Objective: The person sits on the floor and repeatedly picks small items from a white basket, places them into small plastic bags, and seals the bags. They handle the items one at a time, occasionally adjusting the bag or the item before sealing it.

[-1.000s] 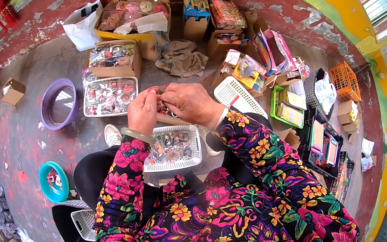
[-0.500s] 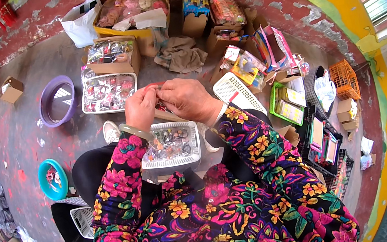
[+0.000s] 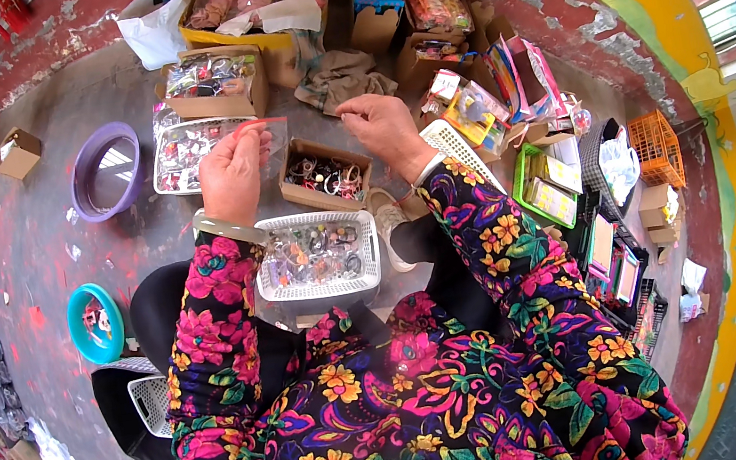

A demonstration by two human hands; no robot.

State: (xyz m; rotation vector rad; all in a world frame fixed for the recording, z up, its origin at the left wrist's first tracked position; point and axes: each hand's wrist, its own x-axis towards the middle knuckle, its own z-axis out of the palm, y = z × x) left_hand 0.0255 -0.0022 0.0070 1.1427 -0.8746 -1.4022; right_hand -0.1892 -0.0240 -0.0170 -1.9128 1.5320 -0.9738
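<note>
In my left hand (image 3: 231,174), thumb and fingers are closed on a small clear plastic bag (image 3: 276,135) with a red strip along its top. My right hand (image 3: 384,130) is apart from it to the right, its fingertips pinched together; whatever they hold, if anything, is too small to make out. Between and below the hands stands an open cardboard box (image 3: 298,194) of small dark, red and white pieces that look like hair ties. Nearer to me, a white plastic basket (image 3: 319,287) holds several filled clear bags.
Another white basket (image 3: 157,171) of packed bags sits beyond my left hand, before a carton (image 3: 221,104) of packets. A purple basin (image 3: 86,191) and a teal basin (image 3: 77,321) stand left. Rightward are a tilted white basket (image 3: 461,149), a green tray (image 3: 544,211) and an orange crate (image 3: 656,151).
My hands were together in front of me and have parted. The right moved right and up; the left moved slightly left, keeping the bag. The cardboard box between them now shows.
</note>
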